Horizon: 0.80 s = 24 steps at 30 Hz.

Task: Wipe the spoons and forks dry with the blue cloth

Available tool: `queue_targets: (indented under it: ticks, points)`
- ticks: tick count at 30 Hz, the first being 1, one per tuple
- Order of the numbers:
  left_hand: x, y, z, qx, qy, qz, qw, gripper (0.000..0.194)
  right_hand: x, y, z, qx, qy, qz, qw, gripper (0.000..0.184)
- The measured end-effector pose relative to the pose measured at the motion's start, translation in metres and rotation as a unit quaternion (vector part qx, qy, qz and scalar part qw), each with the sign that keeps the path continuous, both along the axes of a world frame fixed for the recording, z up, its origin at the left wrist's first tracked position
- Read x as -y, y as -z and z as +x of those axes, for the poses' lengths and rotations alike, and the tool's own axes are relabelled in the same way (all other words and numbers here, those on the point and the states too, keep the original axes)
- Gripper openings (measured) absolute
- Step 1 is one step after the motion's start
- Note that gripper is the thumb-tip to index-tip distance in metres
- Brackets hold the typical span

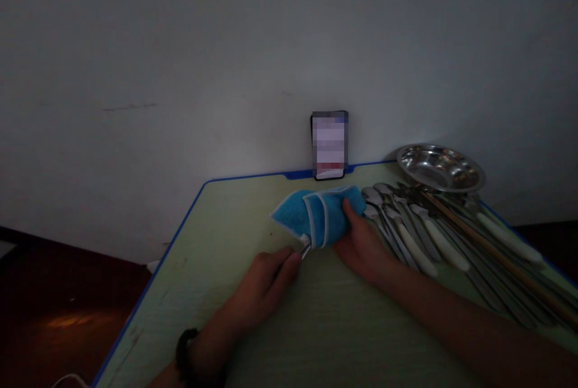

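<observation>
At the far left, bare worktop (212, 225) runs inside a blue edge. The left hand (271, 276), with a dark bracelet (187, 352) at its wrist, comes in low and pinches a thin metal handle (306, 250) between thumb and finger. That handle slants up into a blue cloth (293, 213) with pale edging, just above the middle of the worktop's far half (whether a spoon or something else is wrapped inside, I cannot tell). Behind the cloth, a phone (329, 146) stands against the wall (253, 75).

The right hand (359, 243) is closed on the cloth's right part, thumb on top and fingers mostly hidden beneath. As I judge it, wiping is the step in hand. It should go best with a firm pinch near the handle's end, the cloth folded snugly round the metal, and even pressure from the right fingers, turning the piece so both faces meet fabric. Too loose a wrap could let it slip.

Just right of the cloth lie spoons (372, 196), then white-handled pieces (447, 246), with a shiny metal bowl (419, 162) behind them and a long wooden stick (478, 240) slanting across the pile. The right forearm passes close to these handles, so short, level strokes would avoid knocking them.
</observation>
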<state>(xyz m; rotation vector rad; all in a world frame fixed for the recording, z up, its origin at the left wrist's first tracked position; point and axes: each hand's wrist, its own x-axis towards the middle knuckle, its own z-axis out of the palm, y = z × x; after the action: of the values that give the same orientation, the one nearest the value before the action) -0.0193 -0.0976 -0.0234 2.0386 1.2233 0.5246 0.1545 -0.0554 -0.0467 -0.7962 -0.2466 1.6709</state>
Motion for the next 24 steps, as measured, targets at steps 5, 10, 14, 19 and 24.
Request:
queue_targets:
  ticks: [5, 10, 14, 19, 24]
  points:
    - [-0.002, 0.000, 0.001, 0.067, -0.088, -0.035, 0.993, 0.039, 0.000, -0.002, 0.003, -0.031, -0.025, -0.014, 0.999, 0.034]
    - [-0.005, 0.004, 0.001, 0.092, -0.152, -0.008, 0.984, 0.035, 0.004, -0.003, 0.003, -0.027, -0.049, 0.035, 0.998, 0.032]
    - [-0.004, 0.011, 0.001, 0.117, -0.129, 0.011, 0.985, 0.016, 0.004, -0.002, 0.001, -0.032, -0.051, 0.052, 0.997, 0.032]
    - [0.002, 0.011, -0.001, 0.146, -0.110, 0.096, 0.978, 0.014, 0.001, -0.007, 0.001, -0.035, -0.004, -0.014, 0.999, 0.027]
    - [0.004, 0.006, -0.005, 0.115, -0.034, 0.182, 0.976, 0.013, -0.001, -0.008, 0.002, -0.040, -0.003, -0.040, 0.998, 0.023]
